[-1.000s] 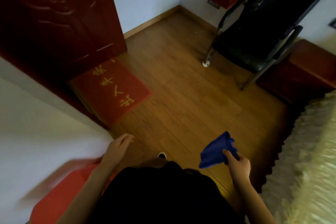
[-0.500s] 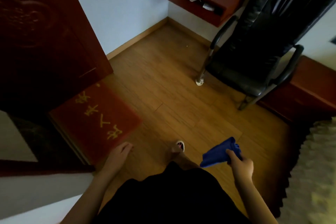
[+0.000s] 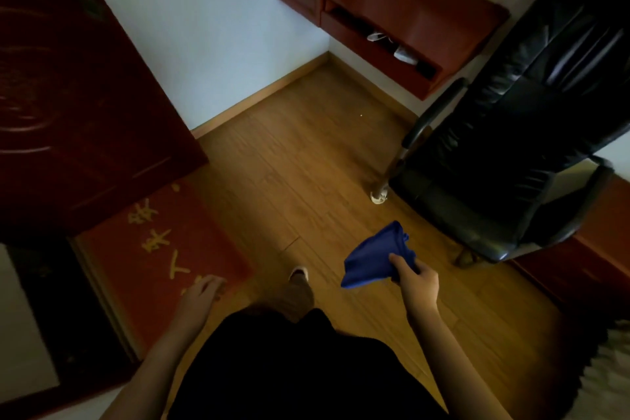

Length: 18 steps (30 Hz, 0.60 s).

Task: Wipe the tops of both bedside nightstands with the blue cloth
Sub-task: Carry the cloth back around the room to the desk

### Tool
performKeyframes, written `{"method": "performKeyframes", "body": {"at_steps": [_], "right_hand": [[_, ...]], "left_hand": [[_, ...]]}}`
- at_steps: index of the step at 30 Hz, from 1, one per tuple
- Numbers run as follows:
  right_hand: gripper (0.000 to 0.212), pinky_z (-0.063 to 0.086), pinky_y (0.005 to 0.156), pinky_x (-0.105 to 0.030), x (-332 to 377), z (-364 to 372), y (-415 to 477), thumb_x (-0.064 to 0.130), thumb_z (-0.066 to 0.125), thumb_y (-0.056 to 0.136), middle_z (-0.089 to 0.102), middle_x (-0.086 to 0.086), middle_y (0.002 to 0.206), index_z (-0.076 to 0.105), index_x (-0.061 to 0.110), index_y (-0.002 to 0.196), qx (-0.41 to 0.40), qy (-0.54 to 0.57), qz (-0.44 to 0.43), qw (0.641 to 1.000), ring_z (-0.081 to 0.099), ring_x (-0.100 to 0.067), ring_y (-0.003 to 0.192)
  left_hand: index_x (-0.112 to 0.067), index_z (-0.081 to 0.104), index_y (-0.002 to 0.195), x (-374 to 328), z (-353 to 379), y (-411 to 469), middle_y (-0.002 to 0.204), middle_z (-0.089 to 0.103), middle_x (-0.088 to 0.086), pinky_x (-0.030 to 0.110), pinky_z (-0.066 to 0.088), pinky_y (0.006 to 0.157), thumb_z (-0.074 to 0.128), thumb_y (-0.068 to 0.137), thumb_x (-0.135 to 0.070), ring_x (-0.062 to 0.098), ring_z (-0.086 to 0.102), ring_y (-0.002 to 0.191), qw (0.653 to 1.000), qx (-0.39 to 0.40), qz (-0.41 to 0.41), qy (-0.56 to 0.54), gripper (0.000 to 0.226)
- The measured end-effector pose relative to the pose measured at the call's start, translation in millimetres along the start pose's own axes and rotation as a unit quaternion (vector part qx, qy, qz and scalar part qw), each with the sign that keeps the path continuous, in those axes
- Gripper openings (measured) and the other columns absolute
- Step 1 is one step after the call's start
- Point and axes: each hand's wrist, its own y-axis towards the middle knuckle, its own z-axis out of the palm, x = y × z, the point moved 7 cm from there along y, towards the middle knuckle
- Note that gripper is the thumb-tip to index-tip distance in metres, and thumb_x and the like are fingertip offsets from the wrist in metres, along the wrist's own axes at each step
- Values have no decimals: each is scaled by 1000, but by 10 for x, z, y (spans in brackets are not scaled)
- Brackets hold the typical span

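The right hand (image 3: 417, 283) pinches the bunched blue cloth (image 3: 376, 257), with the nightstand (image 3: 586, 249) at the frame's right edge nearer it than the empty, loosely open left hand (image 3: 201, 297).

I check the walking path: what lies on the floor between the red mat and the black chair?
In the head view, only bare wooden floor lies between the red mat and the black chair.

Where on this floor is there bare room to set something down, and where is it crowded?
Bare wooden floor lies between the red doormat, the baseboard corner and the black chair. A narrower strip runs ahead of the right hand holding the blue cloth. It is crowded under the chair and by the low cabinet.
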Motion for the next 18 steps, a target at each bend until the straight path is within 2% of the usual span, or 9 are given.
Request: {"method": "performKeyframes", "body": {"at_steps": [5,8,10,14,18], "right_hand": [[12,52,67,-31,422,105,750,19,66,88,66,-3,82,59,21,78,-33,7,15,999,63,-18,74],[11,53,74,-39,682,111,1174,19,67,87,67,-4,82,60,20,79,-64,6,30,997,63,-21,75],[8,53,77,-44,891,102,1434,20,68,86,66,-4,79,62,17,80,-89,2,39,995,63,-22,74],[9,48,63,-32,1347,88,1875,18,67,87,64,-6,79,63,10,86,-127,18,53,990,60,-21,71],[11,49,76,-42,1770,141,2339,19,67,87,64,-7,80,64,10,92,-149,30,69,986,60,-23,73]], "left_hand": [[-16,67,102,-884,285,864,103,69,0,36,48,89,45,98,-28,15,62,99,999,27,40,-12,25],[-18,66,93,-1539,453,1431,95,69,-1,26,48,76,46,98,-21,14,64,93,995,65,71,-7,21],[-14,66,90,-1990,546,1807,93,69,4,29,49,78,46,98,-17,21,65,92,992,90,87,-5,22],[-12,68,90,-2832,648,2426,92,70,8,31,49,77,47,97,-15,23,64,88,986,120,113,23,22],[-25,67,89,-3458,693,2942,95,70,0,36,51,84,45,98,-23,16,65,92,981,147,119,55,24]]}}
